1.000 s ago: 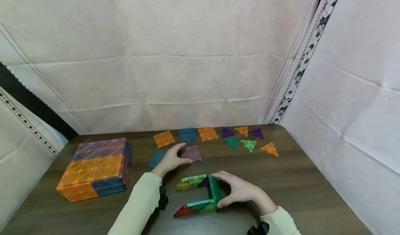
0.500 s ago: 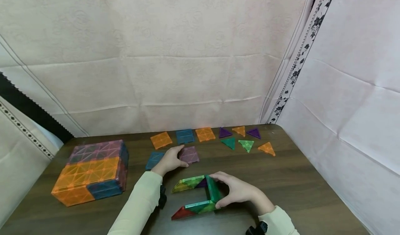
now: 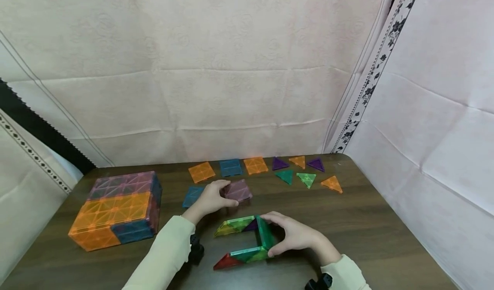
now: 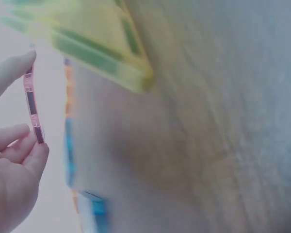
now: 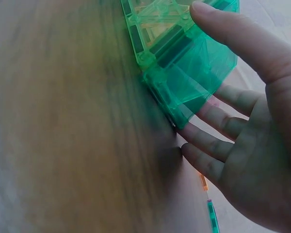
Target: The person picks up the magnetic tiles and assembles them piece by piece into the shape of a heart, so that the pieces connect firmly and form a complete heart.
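Lifts the purple square tile (image 3: 239, 190) slightly off the table (image 3: 366, 238) since half a second ago, now with a shadow showing beneath it. Holds it in the left hand (image 3: 211, 199), pinched between thumb and fingertips, to the right of a blue square tile (image 3: 191, 197) and just beyond the three-sided frame (image 3: 247, 254). Spans the frame's green end wall (image 3: 265, 233) with the right hand (image 3: 298, 235), gripping with the thumb at the near corner and the fingers at the far one. Seems to be at the step of fetching a square for the frame while steadying its standing walls. Probably calls next for carrying the tile clear of the far wall with the yellow tile (image 4: 97, 46), then turning it to meet the frame, whether across the top or at the gap on the left; cannot tell which. Needs a light, steady right hand meanwhile, being likely to knock the walls askew otherwise. Has more to draw on along the far edge: orange squares (image 3: 202, 172), another blue square (image 3: 231, 167) and loose triangles (image 3: 307, 179).
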### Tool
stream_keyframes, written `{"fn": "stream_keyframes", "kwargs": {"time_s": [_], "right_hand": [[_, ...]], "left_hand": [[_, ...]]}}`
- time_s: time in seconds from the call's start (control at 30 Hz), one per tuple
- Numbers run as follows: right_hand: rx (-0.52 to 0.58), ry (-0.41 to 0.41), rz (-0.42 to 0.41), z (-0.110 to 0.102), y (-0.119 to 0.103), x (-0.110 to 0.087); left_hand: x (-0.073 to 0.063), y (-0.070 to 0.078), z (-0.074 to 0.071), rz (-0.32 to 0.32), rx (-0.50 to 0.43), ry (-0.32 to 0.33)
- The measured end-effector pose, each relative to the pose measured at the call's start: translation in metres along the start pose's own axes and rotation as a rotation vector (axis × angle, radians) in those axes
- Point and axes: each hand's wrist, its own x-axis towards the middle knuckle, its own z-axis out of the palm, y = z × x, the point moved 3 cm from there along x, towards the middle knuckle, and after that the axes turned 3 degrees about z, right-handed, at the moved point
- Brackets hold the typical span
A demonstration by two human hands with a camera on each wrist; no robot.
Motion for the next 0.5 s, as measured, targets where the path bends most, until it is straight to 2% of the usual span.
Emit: {"fn": "stream_keyframes", "kwargs": {"time_s": [0.17,0.3,0.5], "right_hand": [[0.005,-0.003,0.003,-0.001,-0.001,0.000],[0.006,-0.001,0.003,-0.001,-0.001,0.000],[0.012,0.001,0.004,0.000,-0.001,0.000]], "left_hand": [[-0.021,0.027,-0.012,0.020,-0.034,0.009],[-0.043,0.044,-0.018,0.057,-0.029,0.003],[-0.075,0.058,-0.016,0.131,-0.018,-0.059]]}}
